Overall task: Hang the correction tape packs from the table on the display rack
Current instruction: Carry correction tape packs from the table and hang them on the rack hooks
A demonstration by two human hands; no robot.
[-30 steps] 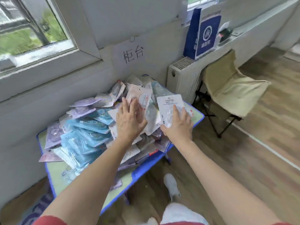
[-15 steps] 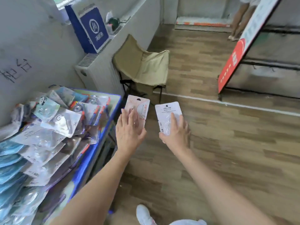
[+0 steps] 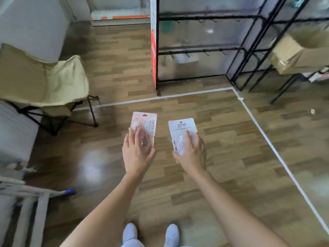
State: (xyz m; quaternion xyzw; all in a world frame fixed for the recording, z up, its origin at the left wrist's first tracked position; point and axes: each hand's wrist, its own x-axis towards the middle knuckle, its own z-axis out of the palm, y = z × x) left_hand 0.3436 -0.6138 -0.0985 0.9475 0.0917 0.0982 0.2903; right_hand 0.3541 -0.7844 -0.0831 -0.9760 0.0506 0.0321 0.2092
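The left hand (image 3: 138,154) grips the pink pack (image 3: 145,122) and the right hand (image 3: 192,154) grips the white pack (image 3: 181,127), with fingers laid over each blister. Both packs are carried above the floor (image 3: 231,157), well apart from the display rack (image 3: 204,50). Their top ends point forward, probably to present them directly to the hooks (image 3: 187,54). Since half a second ago, the tabletop pile has left view and the rack stands ahead; both grips are unchanged.

I now face the display rack (image 3: 204,50), worktop (image 3: 69,192) slid to my lower-left edge, pink pack (image 3: 144,122) and white pack (image 3: 181,127) now over the floor (image 3: 227,143).
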